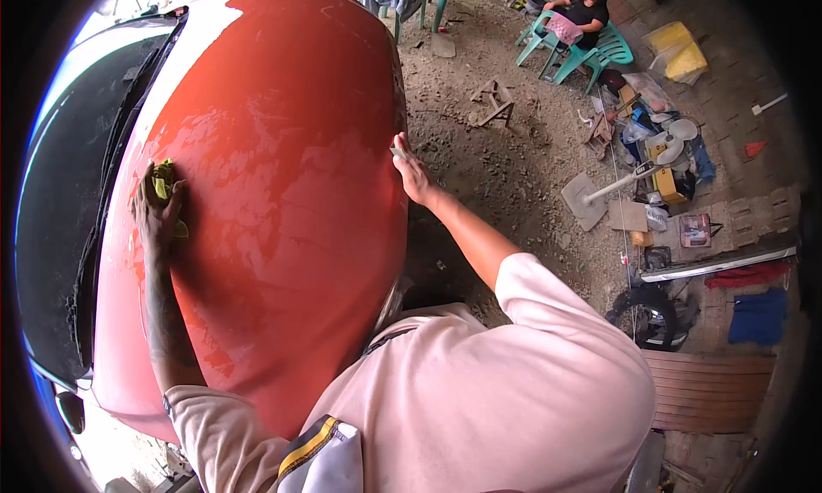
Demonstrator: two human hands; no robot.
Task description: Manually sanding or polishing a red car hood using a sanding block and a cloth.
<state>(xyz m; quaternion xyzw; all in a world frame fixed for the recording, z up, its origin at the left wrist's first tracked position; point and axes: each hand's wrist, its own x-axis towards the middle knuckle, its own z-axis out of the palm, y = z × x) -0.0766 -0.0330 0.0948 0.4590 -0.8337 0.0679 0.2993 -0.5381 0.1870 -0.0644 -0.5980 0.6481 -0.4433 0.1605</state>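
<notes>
A red car hood point(276, 172) spreads before me, wet in patches, with a pale sheen over much of it. On its windshield side my left hand point(157, 204) presses a crumpled yellow-green cloth point(163, 177) against the paint. Part of the cloth is hidden under the palm. At the hood's front edge is my right hand point(416, 175), gripping a small thin greyish piece point(398, 152), possibly sandpaper. That piece is mostly covered by the fingers.
Dark windshield point(70, 191) and wipers point(122, 133) lie left. Gravel ground point(449, 107) holds a small wooden stand point(494, 104). A person point(587, 17) sits on a green plastic chair point(613, 46). A stand fan point(623, 181), clutter and a tire point(642, 313) are to the right.
</notes>
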